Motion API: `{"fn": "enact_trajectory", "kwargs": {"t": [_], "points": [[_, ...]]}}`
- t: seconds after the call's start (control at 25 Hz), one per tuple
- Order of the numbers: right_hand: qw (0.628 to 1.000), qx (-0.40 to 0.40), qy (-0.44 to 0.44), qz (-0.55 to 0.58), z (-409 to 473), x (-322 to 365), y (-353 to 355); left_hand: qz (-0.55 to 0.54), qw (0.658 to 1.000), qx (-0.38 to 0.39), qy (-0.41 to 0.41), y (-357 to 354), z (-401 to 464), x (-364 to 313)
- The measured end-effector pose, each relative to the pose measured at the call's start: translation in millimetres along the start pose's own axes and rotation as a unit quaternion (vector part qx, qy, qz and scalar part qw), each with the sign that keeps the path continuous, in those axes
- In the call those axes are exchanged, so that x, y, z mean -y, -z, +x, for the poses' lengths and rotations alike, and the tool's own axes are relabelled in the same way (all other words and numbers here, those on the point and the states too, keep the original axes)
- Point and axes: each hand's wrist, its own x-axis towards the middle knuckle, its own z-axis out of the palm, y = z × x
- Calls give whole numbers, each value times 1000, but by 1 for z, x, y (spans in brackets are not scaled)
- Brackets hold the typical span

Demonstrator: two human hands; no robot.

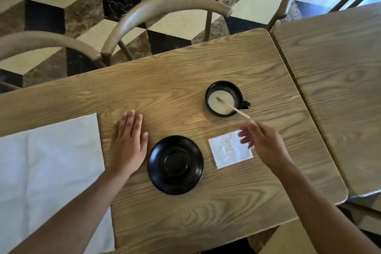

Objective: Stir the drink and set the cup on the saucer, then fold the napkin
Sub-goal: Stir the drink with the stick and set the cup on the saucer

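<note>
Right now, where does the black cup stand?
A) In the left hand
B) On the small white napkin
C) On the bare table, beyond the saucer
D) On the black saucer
C: the cup, with the wooden stirrer in it, stands on the bare table, while the saucer nearer the person is empty.

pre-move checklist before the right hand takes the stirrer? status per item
1. Stirrer in cup, free end leaning out over the rim toward the right hand: ok.
2. Right hand grip on stirrer: not ok, fingers open, just short of its tip.
3. Left hand steadying cup: not ok, flat on table, apart from the cup.
4. Saucer bare for the cup: ok.
5. Napkin flat, partly under right hand: ok.
6. Drink level leaves margin for stirring: cannot tell.
</note>
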Motion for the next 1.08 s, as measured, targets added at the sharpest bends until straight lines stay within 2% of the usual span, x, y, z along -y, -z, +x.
{"fn": "enact_trajectory", "kwargs": {"t": [0.2,0.6,0.88,1.08], "points": [[999,-24,7,35,17,6,6,5,1000,-22,-16,-13,5,3],[996,-58,-3,-65,16,30,5,-18,999,-41,-16,-14,7,7],[972,-146,45,-178,4,39,-9,-25,998,-54,-12,-16,8,7],[942,-197,114,-247,-5,31,-19,-24,998,-57,-9,-18,8,7]]}}
